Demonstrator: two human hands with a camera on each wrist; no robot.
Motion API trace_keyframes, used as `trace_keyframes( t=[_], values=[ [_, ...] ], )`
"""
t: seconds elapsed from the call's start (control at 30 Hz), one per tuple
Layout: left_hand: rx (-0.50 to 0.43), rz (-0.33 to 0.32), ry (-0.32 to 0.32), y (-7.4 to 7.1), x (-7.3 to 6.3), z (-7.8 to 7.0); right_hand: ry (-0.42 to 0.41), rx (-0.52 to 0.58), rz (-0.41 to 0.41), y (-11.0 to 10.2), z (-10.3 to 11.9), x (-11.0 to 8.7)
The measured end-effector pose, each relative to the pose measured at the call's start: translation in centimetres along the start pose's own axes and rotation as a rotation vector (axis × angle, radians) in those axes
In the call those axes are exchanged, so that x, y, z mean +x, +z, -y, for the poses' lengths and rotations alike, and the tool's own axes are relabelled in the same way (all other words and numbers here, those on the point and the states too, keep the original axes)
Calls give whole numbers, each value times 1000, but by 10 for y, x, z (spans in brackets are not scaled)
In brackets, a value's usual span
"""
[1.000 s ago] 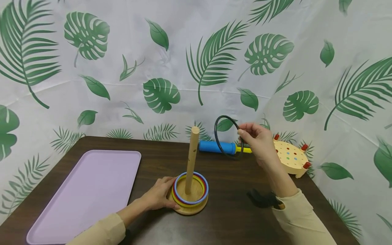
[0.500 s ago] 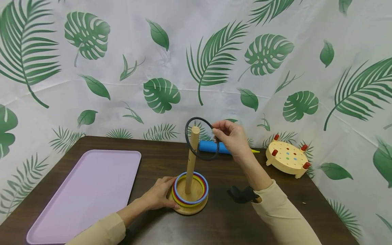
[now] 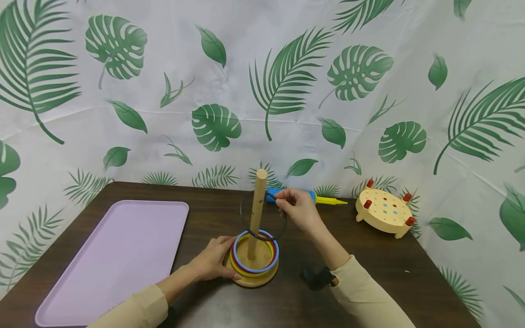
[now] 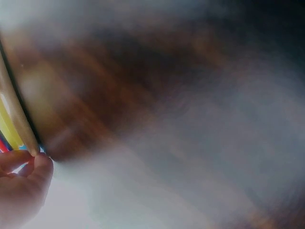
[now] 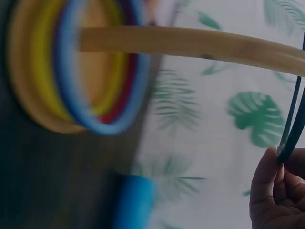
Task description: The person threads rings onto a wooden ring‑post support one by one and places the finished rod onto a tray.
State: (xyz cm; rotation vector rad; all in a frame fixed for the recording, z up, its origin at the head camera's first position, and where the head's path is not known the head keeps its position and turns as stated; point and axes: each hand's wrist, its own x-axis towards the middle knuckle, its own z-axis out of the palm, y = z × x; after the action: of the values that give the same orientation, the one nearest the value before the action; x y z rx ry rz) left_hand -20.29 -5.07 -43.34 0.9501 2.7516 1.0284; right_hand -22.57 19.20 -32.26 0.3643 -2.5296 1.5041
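Observation:
A wooden ring-toss stand has an upright peg (image 3: 258, 205) on a round base (image 3: 254, 282). Yellow, red and light blue rings (image 3: 277, 256) lie stacked around the peg's foot. My left hand (image 3: 211, 260) grips the base's left edge, thumb in front; the left wrist view shows thumb and finger (image 4: 44, 167) meeting at that edge. With thumb and fingertips, my right hand (image 3: 298, 210) pinches a thin black ring (image 3: 274, 239) at its upper right. That ring encircles the peg, tilted, its near side low over the stack. The right wrist view also has the black ring (image 5: 296, 131) around the peg.
A lilac tray (image 3: 127, 255) lies left of the stand. Behind my right hand is a blue and yellow hand pump (image 3: 326, 200). A cream pegboard with red-tipped legs (image 3: 383, 212) stands at the back right. The leaf-print backdrop (image 3: 221, 150) rises behind the table.
My right hand has moved left and then down with the black ring, which was right of the peg and now surrounds it. My left hand has stayed on the base.

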Motion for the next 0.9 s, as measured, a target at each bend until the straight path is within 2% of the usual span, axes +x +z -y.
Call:
trace_keyframes(
  t=[0.13,0.33,0.63,0.9],
  values=[
    [5,4,3,0,0,1,69,-92,29,13,-25,-10],
    [-2,6,-5,1,1,2,99,-171,48,25,-46,-17],
    [3,4,-6,1,1,2,165,-166,73,35,-56,-20],
    [-12,7,-19,3,1,2,180,-158,61,39,-58,-20]
  ],
)
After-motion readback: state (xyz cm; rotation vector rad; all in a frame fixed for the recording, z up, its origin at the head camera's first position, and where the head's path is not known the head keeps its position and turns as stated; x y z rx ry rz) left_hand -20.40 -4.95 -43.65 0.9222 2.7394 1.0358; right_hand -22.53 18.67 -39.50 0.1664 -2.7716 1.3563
